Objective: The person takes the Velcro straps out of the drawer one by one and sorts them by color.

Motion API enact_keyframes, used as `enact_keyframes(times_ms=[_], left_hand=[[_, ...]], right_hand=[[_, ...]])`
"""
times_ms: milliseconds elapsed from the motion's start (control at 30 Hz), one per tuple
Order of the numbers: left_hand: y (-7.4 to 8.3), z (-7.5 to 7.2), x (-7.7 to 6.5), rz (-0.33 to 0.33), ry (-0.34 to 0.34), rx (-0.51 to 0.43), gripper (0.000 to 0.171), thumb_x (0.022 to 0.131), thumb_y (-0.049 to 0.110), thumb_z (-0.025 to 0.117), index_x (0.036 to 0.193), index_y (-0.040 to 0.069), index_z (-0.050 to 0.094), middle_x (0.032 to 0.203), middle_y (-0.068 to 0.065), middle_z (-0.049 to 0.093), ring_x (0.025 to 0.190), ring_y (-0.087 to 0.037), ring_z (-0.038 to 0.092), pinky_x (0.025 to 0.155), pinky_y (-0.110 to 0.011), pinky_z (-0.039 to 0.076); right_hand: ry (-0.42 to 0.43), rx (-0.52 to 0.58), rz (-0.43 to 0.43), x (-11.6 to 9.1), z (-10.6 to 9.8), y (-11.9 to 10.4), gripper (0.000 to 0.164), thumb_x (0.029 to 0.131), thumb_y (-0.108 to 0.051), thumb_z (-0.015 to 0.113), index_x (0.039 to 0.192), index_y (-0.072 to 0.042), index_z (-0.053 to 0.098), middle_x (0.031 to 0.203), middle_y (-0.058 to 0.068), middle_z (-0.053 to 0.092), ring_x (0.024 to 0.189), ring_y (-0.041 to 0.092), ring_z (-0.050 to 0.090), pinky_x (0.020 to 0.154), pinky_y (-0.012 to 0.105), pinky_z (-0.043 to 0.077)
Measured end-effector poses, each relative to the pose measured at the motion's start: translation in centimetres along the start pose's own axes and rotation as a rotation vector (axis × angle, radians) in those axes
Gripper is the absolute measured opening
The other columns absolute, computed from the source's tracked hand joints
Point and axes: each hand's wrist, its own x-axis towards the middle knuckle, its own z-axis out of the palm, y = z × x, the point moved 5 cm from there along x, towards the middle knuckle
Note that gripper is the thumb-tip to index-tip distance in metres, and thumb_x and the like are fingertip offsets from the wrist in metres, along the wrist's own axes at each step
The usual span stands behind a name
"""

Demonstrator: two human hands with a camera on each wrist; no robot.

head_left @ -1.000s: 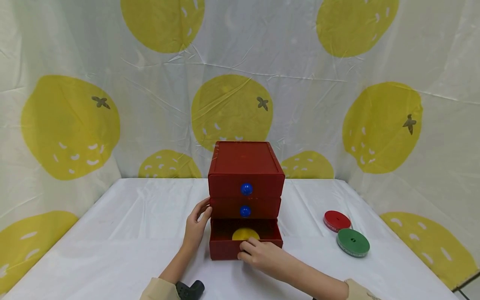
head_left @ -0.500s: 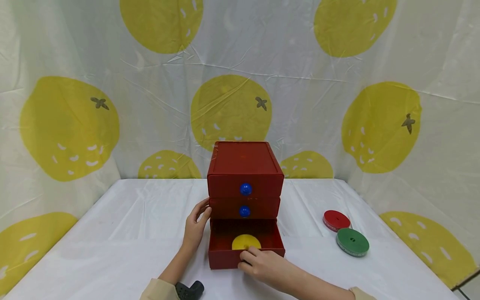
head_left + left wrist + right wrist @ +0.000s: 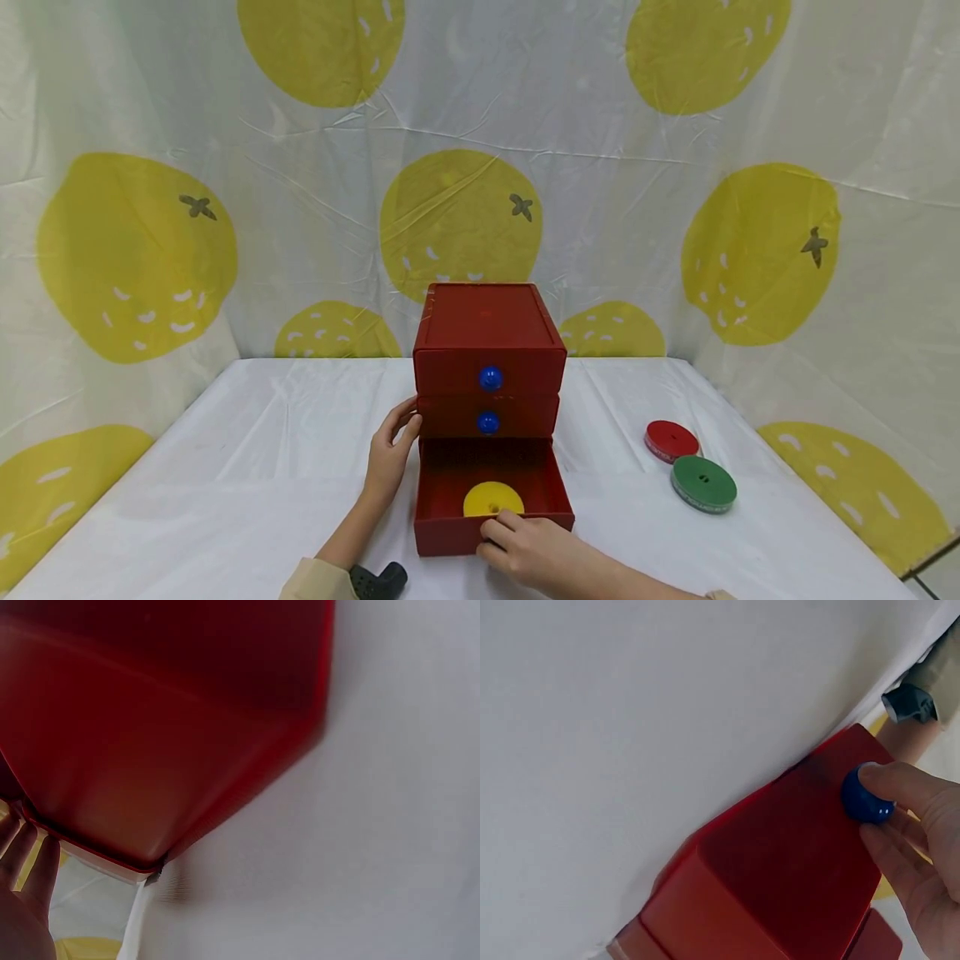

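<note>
A red three-drawer cabinet (image 3: 487,325) stands mid-table, its bottom drawer (image 3: 450,535) pulled out and the upper two closed. Inside that drawer lies a yellow disc (image 3: 491,497) with a small hole, near the front wall. My right hand (image 3: 528,550) pinches the bottom drawer's blue knob (image 3: 864,796) between thumb and fingers, as the right wrist view shows; in the head view the hand covers this knob. My left hand (image 3: 390,450) rests against the cabinet's left side with its fingers extended. In the left wrist view, fingertips (image 3: 46,859) touch the red edge.
To the right on the white-covered table (image 3: 637,542) lie a red roll (image 3: 671,440) and a green roll (image 3: 703,483), side by side. A black device (image 3: 380,581) is at the left wrist. A lemon-print curtain (image 3: 322,217) closes off the back and sides.
The bottom drawer has slid out toward me with my right hand, carrying the yellow disc along. More of its inside shows. My left hand has stayed on the cabinet's side.
</note>
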Motion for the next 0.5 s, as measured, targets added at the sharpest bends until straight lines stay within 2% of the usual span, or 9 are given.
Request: enact_keyframes(times_ms=[133, 367, 500], left_hand=[[0.2, 0.0, -0.1, 0.003, 0.001, 0.003, 0.035, 0.092, 0.015, 0.052, 0.127, 0.008, 0.051, 0.126, -0.008, 0.055, 0.101, 0.010, 0.050, 0.087, -0.013, 0.043], [-2.2, -0.1, 0.8, 0.001, 0.005, -0.025, 0.034, 0.091, 0.022, 0.054, 0.125, 0.019, 0.053, 0.124, 0.000, 0.056, 0.104, 0.005, 0.052, 0.088, -0.014, 0.043], [-2.6, -0.1, 0.8, 0.024, 0.016, -0.011, 0.033, 0.091, 0.025, 0.054, 0.124, 0.020, 0.053, 0.122, 0.002, 0.057, 0.105, 0.003, 0.052, 0.088, -0.015, 0.044]], right_hand=[[0.016, 0.010, -0.010, -0.1, -0.1, -0.4, 0.040, 0.076, -0.038, 0.069, 0.111, -0.022, 0.057, 0.104, -0.010, 0.056, 0.090, 0.001, 0.051, 0.076, 0.005, 0.046], [0.011, -0.004, -0.026, -0.3, -0.2, -1.1, 0.035, 0.081, -0.044, 0.063, 0.108, -0.023, 0.057, 0.099, -0.011, 0.054, 0.083, -0.001, 0.047, 0.072, 0.001, 0.042], [0.014, 0.003, -0.021, -0.4, -0.4, -1.4, 0.033, 0.082, -0.046, 0.059, 0.107, -0.024, 0.058, 0.097, -0.012, 0.054, 0.081, -0.002, 0.046, 0.072, 0.000, 0.041]])
